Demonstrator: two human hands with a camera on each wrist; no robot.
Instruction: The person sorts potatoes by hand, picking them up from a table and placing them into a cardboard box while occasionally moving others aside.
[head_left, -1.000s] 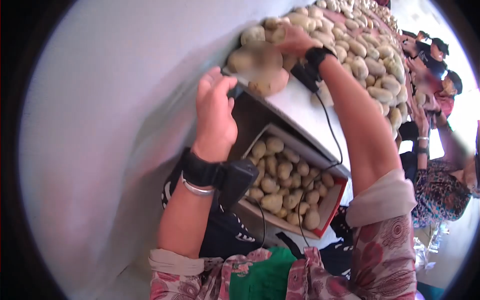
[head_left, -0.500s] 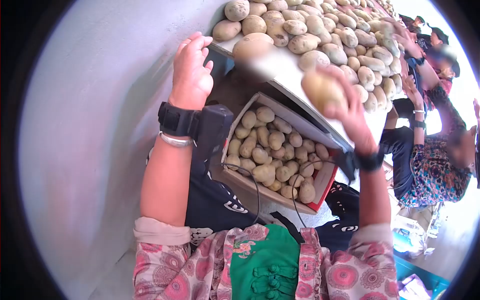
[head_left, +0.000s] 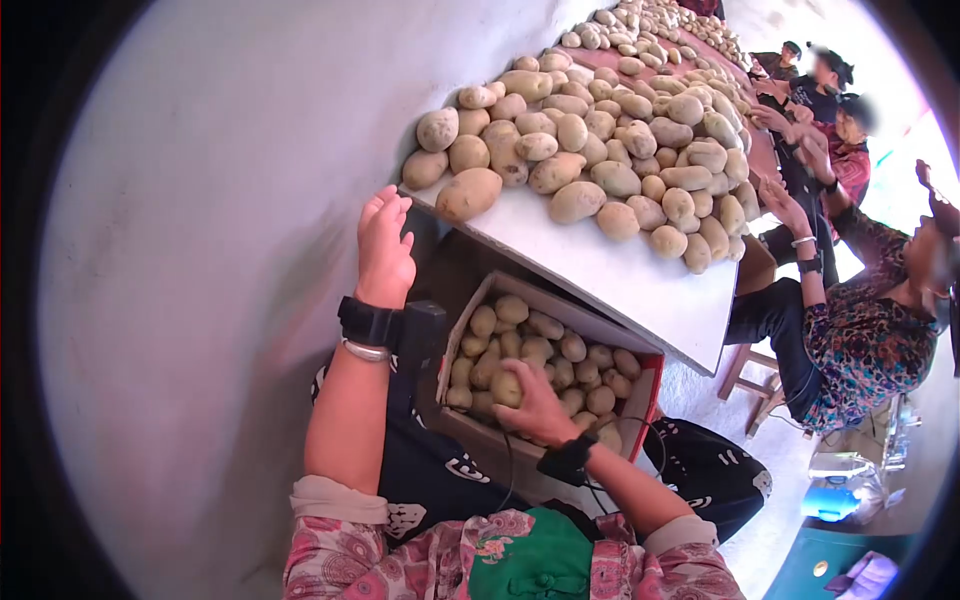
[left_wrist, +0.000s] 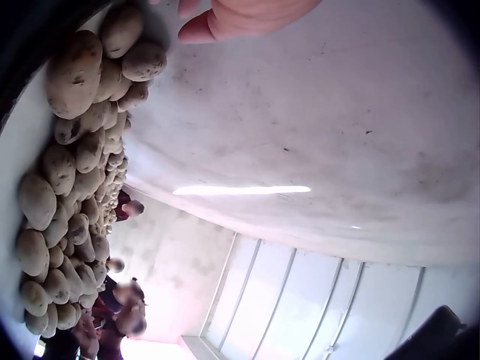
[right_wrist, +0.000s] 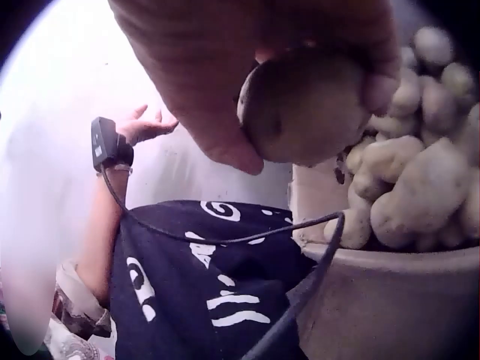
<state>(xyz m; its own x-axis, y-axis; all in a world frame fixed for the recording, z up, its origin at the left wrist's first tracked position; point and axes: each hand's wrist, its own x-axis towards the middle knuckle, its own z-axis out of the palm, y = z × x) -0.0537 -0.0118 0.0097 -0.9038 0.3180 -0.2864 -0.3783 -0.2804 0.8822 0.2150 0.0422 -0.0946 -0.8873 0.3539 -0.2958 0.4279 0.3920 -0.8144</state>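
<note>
My right hand (head_left: 540,408) grips a potato (head_left: 507,388) over the box (head_left: 648,395), which is full of potatoes (head_left: 573,346). In the right wrist view, thumb and fingers curl round the held potato (right_wrist: 304,109), close above the box's near corner. My left hand (head_left: 384,255) is raised beside the table's left corner with relaxed fingers and nothing in it. Nearest to it on the tabletop (head_left: 640,280) lies a large potato (head_left: 468,194) at the edge. In the left wrist view part of the left hand (left_wrist: 251,16) shows at the top.
A heap of potatoes (head_left: 620,160) covers the far part of the table. A pale wall (head_left: 220,250) runs along the left. Several people sit along the table's right side, the nearest in a patterned top (head_left: 870,340). A black cable (right_wrist: 225,238) hangs near my wrists.
My right hand has gone from the heap on the table down to the box, carrying a potato. My left hand has stayed raised by the wall, and the head view has shifted.
</note>
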